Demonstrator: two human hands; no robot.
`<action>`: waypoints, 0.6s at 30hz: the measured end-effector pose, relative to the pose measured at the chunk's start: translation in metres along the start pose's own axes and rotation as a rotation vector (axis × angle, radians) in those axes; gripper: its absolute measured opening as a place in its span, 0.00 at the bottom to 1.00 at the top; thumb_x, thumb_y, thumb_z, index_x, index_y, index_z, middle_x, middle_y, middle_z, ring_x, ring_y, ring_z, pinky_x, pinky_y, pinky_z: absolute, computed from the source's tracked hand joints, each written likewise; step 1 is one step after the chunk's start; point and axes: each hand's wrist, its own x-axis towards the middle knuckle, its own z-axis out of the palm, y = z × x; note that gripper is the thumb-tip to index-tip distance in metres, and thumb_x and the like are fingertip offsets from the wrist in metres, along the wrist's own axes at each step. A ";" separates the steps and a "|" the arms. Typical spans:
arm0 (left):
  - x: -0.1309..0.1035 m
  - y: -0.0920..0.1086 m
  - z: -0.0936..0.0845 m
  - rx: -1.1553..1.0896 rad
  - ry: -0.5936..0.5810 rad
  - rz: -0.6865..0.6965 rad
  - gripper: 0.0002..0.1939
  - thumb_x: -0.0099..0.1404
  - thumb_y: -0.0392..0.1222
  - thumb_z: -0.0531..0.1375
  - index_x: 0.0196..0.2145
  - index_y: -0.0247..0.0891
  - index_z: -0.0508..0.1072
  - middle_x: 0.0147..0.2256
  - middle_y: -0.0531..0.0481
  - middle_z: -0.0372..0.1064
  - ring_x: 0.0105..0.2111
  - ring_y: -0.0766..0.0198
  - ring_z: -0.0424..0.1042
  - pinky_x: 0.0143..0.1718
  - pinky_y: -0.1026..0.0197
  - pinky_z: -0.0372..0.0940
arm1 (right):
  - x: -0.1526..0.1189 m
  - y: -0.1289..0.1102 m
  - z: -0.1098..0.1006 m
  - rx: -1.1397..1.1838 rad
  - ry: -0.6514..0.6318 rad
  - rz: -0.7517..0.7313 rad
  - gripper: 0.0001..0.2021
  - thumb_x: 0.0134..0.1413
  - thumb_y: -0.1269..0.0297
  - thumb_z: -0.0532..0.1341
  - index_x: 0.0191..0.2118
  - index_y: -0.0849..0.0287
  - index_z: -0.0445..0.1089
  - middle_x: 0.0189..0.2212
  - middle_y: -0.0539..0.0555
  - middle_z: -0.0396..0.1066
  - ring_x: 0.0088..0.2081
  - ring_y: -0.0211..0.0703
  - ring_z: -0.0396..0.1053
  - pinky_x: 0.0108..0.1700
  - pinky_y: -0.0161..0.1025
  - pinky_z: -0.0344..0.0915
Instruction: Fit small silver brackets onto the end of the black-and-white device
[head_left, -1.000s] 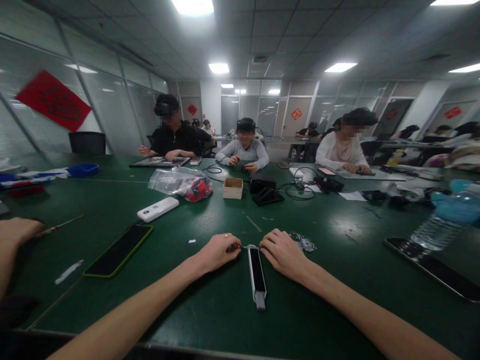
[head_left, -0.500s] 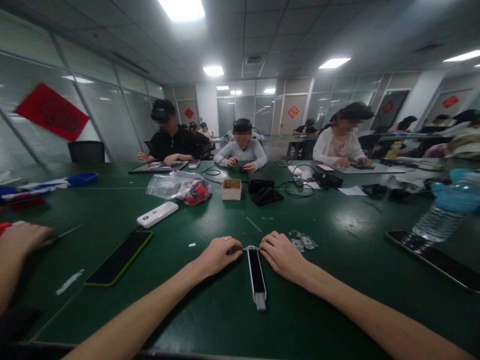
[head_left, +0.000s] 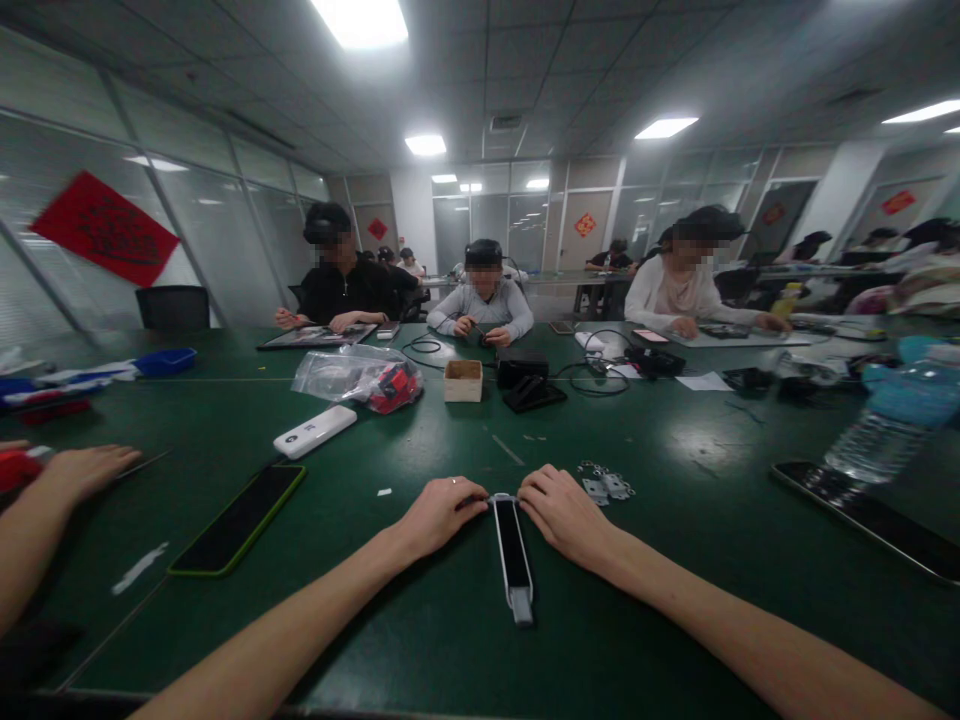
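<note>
A narrow white-rimmed device with a black face (head_left: 513, 545) lies on the green table, its grey end toward me. At its far end, my left hand (head_left: 444, 512) is closed, with thumb and fingers pressed together at the left corner. On the opposite corner rests my right hand (head_left: 562, 510), its fingers bent and held together. What either hand pinches is too small and hidden to make out. Small grey metal pieces (head_left: 616, 486) lie just beyond my right hand. A scrap of white paper (head_left: 384, 492) is left of my left hand.
A green-edged phone (head_left: 238, 522) and a white device (head_left: 315, 431) lie left. Another person's hand (head_left: 86, 472) is at the far left. Farther back are a plastic bag (head_left: 352, 375) and small box (head_left: 463, 382). A bottle (head_left: 885, 420) and dark phone (head_left: 862, 515) are right.
The other person's hand at the far left has shifted and its fingers are more stretched out. A person across the table on the right has moved a hand outward. My hands have barely moved.
</note>
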 end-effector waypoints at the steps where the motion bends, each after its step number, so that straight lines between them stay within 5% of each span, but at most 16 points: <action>1: 0.000 0.000 0.001 -0.002 0.004 0.007 0.09 0.67 0.40 0.55 0.42 0.39 0.73 0.35 0.51 0.72 0.32 0.66 0.70 0.36 0.66 0.62 | 0.000 0.000 0.000 -0.001 0.001 0.001 0.10 0.60 0.70 0.53 0.42 0.61 0.71 0.40 0.58 0.70 0.41 0.45 0.63 0.39 0.41 0.62; 18: 0.001 0.002 0.000 0.043 0.053 -0.063 0.09 0.64 0.46 0.58 0.35 0.38 0.73 0.31 0.52 0.70 0.29 0.66 0.68 0.30 0.67 0.59 | 0.003 0.006 -0.014 -0.067 -0.056 -0.059 0.10 0.60 0.67 0.54 0.43 0.60 0.71 0.42 0.57 0.69 0.42 0.45 0.63 0.40 0.40 0.61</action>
